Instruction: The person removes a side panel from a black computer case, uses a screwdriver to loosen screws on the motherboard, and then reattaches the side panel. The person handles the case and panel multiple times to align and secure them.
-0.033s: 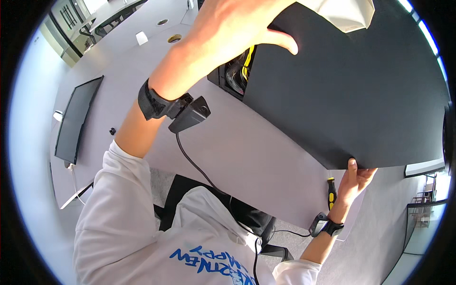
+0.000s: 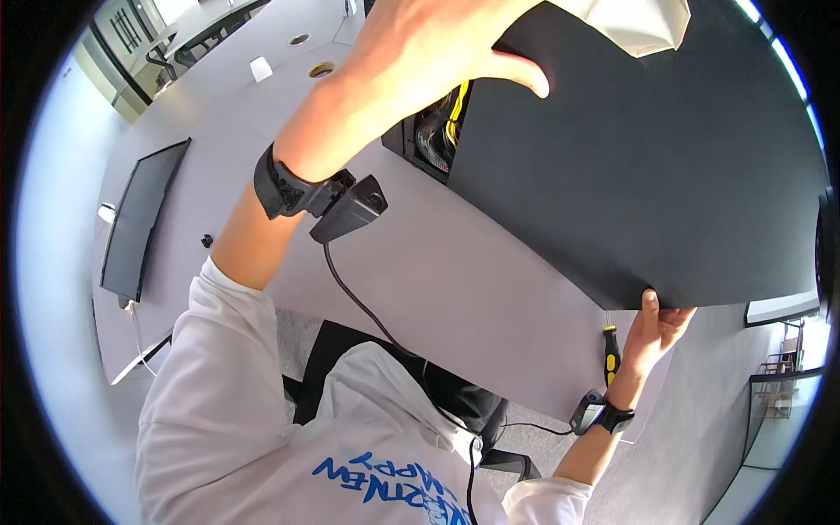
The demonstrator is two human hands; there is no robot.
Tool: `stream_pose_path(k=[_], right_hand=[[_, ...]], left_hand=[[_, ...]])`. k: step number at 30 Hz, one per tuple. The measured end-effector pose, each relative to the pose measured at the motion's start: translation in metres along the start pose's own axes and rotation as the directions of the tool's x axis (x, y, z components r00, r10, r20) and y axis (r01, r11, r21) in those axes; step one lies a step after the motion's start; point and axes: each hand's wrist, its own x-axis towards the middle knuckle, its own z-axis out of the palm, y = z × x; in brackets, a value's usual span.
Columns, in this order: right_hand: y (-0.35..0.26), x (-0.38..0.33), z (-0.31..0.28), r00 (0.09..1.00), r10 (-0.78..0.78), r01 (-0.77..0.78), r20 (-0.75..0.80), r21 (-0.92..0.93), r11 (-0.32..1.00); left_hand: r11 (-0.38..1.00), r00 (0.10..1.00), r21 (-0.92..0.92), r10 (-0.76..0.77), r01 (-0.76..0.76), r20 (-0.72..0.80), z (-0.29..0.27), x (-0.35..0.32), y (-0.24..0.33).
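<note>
A large black flat panel (image 2: 630,175), like a computer case side panel, fills the upper right. My right hand (image 2: 652,337) pinches its near edge, thumb on the upper face and fingers underneath. At the top, my left hand (image 2: 437,52) reaches across the panel's left edge, with its thumb stretched out against the dark face. The other fingers of this hand run past the picture's upper edge, so their grip is hidden. Beside the panel's left edge, a black computer case (image 2: 411,144) shows yellow and dark cables (image 2: 454,118) inside.
A yellow-and-black screwdriver (image 2: 611,354) lies near the table's right corner. On the grey table (image 2: 394,262) stand a monitor (image 2: 144,227) at the left and a roll of tape (image 2: 322,69). A cream, folded-looking item (image 2: 639,26) overlaps the panel's top. Cables run from both wrist devices.
</note>
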Motion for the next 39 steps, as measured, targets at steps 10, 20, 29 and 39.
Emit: stream_pose_path(k=[10,20,29,39], right_hand=[[0.001,0.001,-0.001,1.0,0.006,-0.005,-0.027,0.032,0.999],[0.0,0.003,0.001,0.999,-0.04,0.04,0.012,-0.009,0.999],[-0.004,0.004,0.005,0.998,-0.051,0.053,0.03,-0.04,0.998],[-0.006,0.006,0.002,0.996,-0.061,0.071,0.067,-0.164,0.984]], left_hand=[[1.0,0.999,0.011,0.014,-0.014,-0.031,0.006,-0.002,-0.002],[0.999,1.0,0.047,0.012,-0.01,-0.029,0.004,-0.003,-0.005],[0.997,1.0,0.074,-0.005,0.005,-0.006,-0.002,-0.004,-0.006],[0.99,0.983,-0.015,-0.14,0.143,0.122,-0.02,-0.004,0.005]])
